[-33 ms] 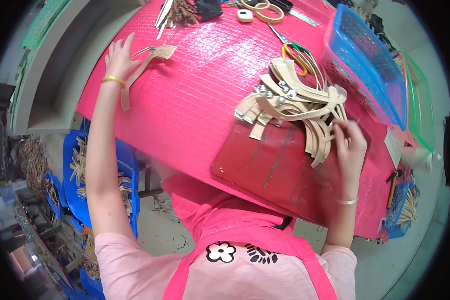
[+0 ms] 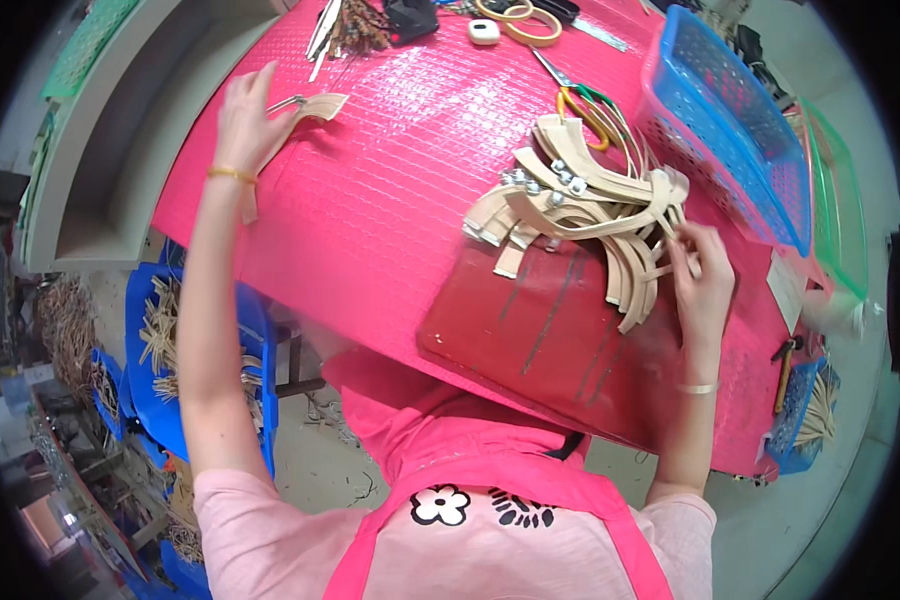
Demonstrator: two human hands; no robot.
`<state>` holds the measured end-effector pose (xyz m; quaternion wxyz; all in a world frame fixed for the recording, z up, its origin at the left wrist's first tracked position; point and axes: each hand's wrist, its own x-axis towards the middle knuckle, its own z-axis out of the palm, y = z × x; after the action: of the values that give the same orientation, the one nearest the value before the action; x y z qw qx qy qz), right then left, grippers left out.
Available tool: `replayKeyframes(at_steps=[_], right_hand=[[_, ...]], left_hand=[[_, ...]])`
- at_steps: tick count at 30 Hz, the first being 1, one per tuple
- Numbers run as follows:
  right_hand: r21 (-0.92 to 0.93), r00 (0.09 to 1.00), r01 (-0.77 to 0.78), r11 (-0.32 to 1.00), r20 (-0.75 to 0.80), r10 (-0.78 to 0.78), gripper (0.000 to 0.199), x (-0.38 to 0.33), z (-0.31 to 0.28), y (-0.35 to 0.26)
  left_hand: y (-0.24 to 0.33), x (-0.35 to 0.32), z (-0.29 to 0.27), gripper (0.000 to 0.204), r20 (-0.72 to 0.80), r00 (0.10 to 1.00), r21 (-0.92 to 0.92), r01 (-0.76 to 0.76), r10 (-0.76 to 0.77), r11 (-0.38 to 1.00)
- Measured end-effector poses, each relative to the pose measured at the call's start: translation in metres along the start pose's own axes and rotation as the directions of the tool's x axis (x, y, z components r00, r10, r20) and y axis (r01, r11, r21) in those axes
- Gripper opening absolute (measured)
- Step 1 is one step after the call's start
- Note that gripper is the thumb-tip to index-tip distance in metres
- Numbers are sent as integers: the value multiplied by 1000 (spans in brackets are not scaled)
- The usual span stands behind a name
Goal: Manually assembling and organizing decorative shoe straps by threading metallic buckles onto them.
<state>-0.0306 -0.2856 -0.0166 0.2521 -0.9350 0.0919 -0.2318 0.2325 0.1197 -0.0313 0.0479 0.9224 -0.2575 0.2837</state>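
At the far left of the pink-covered table point(image 2: 390, 200), my left hand point(image 2: 242, 125) lies with fingers stretched out and thumb apart. Beside and partly under it is a single beige strap point(image 2: 324, 106) with a thin metal piece; the hand covers its middle. My right hand point(image 2: 705, 270) pinches the end of a beige strap at the right side of a bundle of straps point(image 2: 610, 230). The bundle has several silvery metal fittings point(image 2: 565, 178) and rests partly on a dark red flat pad point(image 2: 530, 325).
Scissors point(image 2: 582, 105) with yellow and green handles lie beyond the bundle. Tape rolls point(image 2: 532, 27) and a small white case point(image 2: 484, 32) are at the far edge. Blue and pink baskets point(image 2: 740, 130) stand at right. A blue bin point(image 2: 255, 325) of straps is below left.
My left hand has shifted slightly right and its fingers are closer together, covering more of the single strap. My right hand stays at the bundle, slightly higher.
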Motion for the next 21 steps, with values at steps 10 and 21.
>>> replayKeyframes(at_steps=[10,21], right_hand=[[190,962,-205,960,222,161,11,-25,-27,-14],[733,772,-261,628,549,-320,44,-129,-17,-61]], left_hand=[[348,-62,-17,32,735,664,-104,311,137,-945],[285,-89,-18,32,695,589,-594,148,-412,-791]])
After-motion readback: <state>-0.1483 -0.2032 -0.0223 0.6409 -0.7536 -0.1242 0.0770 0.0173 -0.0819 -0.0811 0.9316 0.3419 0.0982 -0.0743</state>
